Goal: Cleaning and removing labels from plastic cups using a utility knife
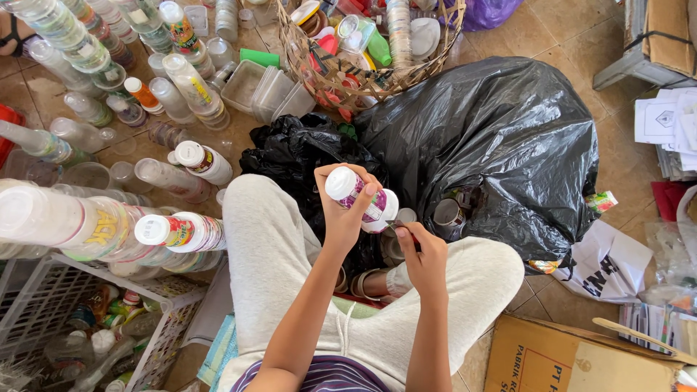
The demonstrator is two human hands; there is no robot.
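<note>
I sit on a tiled floor with my legs in light grey trousers. My left hand [341, 214] grips a small white plastic bottle [357, 194] with a white cap and a purple label, held on its side over my lap. My right hand [423, 255] holds a thin dark-handled blade or tool [401, 229] whose tip touches the bottle's label. Just behind the hands lies a crumpled black plastic bag [298, 156].
A big full black bin bag [494, 138] lies at right, a wicker basket [435, 62] of containers behind. Stacks of clear plastic cups and bottles [87, 218] fill the left over a white crate [156, 330]. A cardboard box [559, 359] sits at lower right.
</note>
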